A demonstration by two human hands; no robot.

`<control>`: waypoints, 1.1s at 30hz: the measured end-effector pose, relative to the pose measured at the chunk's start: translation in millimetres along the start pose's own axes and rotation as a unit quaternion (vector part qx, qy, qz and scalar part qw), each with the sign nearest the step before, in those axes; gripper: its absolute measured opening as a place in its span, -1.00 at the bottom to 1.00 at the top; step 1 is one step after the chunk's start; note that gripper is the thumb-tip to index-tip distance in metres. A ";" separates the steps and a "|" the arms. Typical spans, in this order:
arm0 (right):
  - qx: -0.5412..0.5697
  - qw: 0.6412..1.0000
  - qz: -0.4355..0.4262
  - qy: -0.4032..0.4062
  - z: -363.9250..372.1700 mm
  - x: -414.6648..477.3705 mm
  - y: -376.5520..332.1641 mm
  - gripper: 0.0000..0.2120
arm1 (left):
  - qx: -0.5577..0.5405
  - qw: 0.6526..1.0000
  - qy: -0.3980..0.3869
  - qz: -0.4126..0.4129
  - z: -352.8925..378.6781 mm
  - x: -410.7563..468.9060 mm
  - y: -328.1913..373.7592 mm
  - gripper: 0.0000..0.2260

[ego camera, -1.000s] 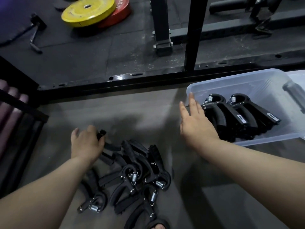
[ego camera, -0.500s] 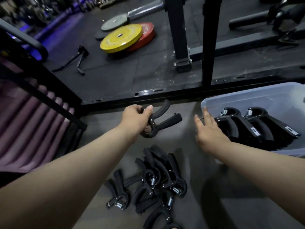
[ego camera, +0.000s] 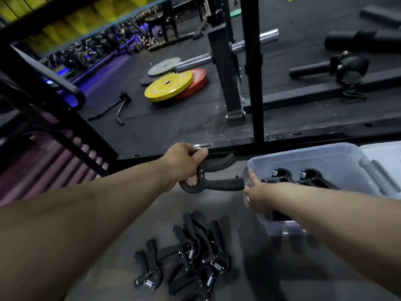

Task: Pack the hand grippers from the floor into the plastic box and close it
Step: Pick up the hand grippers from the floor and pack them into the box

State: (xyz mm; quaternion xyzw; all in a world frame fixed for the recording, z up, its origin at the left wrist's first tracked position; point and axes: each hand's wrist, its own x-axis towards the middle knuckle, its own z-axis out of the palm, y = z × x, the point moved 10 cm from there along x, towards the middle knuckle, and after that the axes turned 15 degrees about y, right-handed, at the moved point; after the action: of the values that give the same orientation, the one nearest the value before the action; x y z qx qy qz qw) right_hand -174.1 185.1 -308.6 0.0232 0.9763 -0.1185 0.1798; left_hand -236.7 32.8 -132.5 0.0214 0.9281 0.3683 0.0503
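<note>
Left hand (ego camera: pixel 182 164): closed round the looped end of one gripper (ego camera: pixel 219 184). I hold it in the air just left of the box (ego camera: pixel 303 149), with both handles pointing toward the box. The lower handle's tip comes close to my right hand.

Right hand (ego camera: pixel 258 196): open, fingers straight, holding nothing. It lies at the box's left wall near the front corner. The picture is blurred there, so I cannot tell whether it presses on the rim.

Box: clear plastic, open on the floor (ego camera: pixel 260 268), with my right forearm crossing over its near side.

In the box: two black grippers (ego camera: pixel 310 175), side by side, with their spring ends toward the far wall. My arm hides their handles.

Lid (ego camera: pixel 382 155): pale and off the box, lying against the box's right side.

Pile (ego camera: pixel 195 257): the other black grippers, tangled together on the floor left of and nearer than the box, below my held gripper. Silver springs show on several of them. One gripper (ego camera: pixel 147 276) lies on the far left edge of the pile, away from the box.

Rack (ego camera: pixel 251 83): black steel uprights and a floor rail, just beyond the box.

Plates: a yellow plate (ego camera: pixel 168 88) leaning over a red plate (ego camera: pixel 195 82), with a grey plate (ego camera: pixel 163 66) on a barbell (ego camera: pixel 217 55) behind them. All are well beyond the box and to its left, on black matting.
</note>
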 end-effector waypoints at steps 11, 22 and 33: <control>0.337 0.934 -0.099 -0.062 -96.7 -34.2 0.7 -0.31 | 0.032 0.995 -0.083 0.043 72.0 -10.7 16.3 -0.72; 0.461 0.886 -0.001 0.047 -82.6 -49.0 81.5 -0.40 | -0.280 0.919 -0.159 -0.229 162.5 -22.1 28.3 -0.53; 0.720 0.676 0.137 -0.072 -75.5 -53.2 125.3 -0.69 | -0.235 0.914 -0.284 -0.167 218.2 -59.6 47.2 -0.75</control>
State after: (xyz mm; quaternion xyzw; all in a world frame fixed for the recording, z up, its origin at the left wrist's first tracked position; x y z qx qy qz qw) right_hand -139.5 324.7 -249.0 0.2708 0.5584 -0.7603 0.1919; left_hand -153.5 211.2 -253.4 -0.0426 0.7510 0.5408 0.3765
